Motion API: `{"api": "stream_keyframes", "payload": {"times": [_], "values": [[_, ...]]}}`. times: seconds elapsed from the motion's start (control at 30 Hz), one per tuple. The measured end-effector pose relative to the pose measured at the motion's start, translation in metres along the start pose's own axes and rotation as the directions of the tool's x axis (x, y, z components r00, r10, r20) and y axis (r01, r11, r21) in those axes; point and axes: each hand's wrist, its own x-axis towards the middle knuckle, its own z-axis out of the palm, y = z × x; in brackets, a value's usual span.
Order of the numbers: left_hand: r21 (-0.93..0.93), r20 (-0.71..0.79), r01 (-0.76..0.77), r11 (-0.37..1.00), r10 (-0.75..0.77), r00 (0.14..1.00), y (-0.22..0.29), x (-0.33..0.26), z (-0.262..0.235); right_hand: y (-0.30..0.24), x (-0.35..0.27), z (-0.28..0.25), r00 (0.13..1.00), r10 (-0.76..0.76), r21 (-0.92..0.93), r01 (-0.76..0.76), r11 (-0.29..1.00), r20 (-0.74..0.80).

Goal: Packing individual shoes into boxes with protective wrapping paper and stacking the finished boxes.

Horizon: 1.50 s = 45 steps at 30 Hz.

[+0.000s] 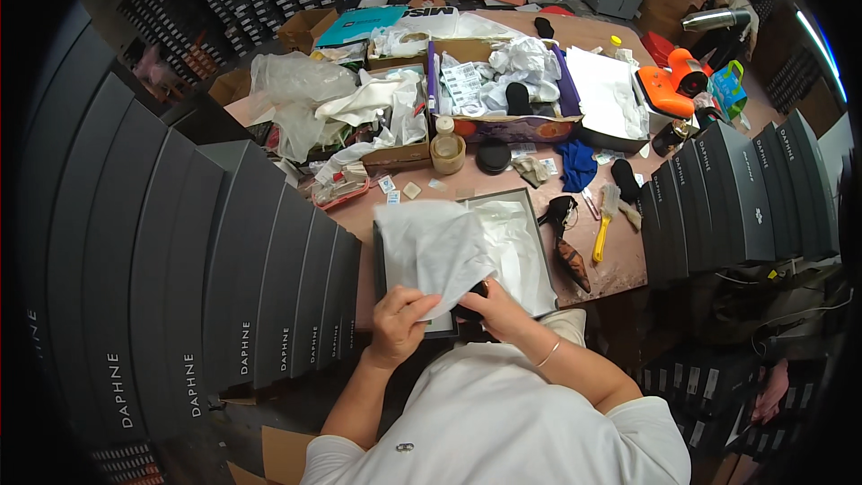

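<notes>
**Wrapping a dark shoe in white paper**

Nearest, the person's two hands work at the near edge of an open shoe box (pixel 539 242) on the worktop (pixel 620 265). The left hand (pixel 398 319) is closed on the near edge of a sheet of white tissue paper (pixel 435 247) and holds it up. The right hand (pixel 499 310) is curled around a dark shoe (pixel 470 302) that mostly hides under the paper. Only a small black bit of it shows.

It looks like the wrapping step: the paper is going over the shoe inside the box. The next move calls for a soft touch, because the paper is thin and crinkly and could tear.

A little farther right, another dark shoe (pixel 566 242) lies on the worktop, beside a yellow brush (pixel 602 226). Far back stands a purple box (pixel 503 94) stuffed with white paper. Tall dark boxes (pixel 242 278) stand in rows at the left and right.
</notes>
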Motion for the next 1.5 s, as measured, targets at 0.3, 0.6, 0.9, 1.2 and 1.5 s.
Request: {"api": "stream_keyframes", "payload": {"times": [0.3, 0.6, 0.9, 1.2, 1.5], "values": [[-0.184, 0.016, -0.09, 0.979, 0.095, 0.995, 0.02, -0.003, 0.055, 0.01, 0.028, -0.056, 0.962, -0.193, 0.224, 0.148, 0.963, 0.193], [-0.394, 0.263, -0.115, 0.912, 0.231, 0.937, 0.051, -0.022, 0.074, 0.01, 0.028, -0.042, 0.941, -0.309, -0.266, 0.336, 0.904, 0.137], [-0.837, 0.473, 0.5, -0.224, -0.754, 0.455, -0.018, -0.06, 0.062, 0.076, 0.047, -0.014, 0.721, -0.571, -0.767, 0.6, 0.229, 0.393], [-0.779, -0.043, 0.513, 0.361, -0.847, 0.531, -0.04, -0.022, 0.067, 0.025, -0.029, -0.073, 0.999, 0.051, 0.051, -0.05, 0.997, -0.018], [0.085, 0.84, -0.27, 0.959, 0.077, 0.537, -0.042, 0.018, 0.125, 0.005, -0.096, -0.152, 0.821, -0.262, 0.077, 0.346, 0.935, -0.507]]}}
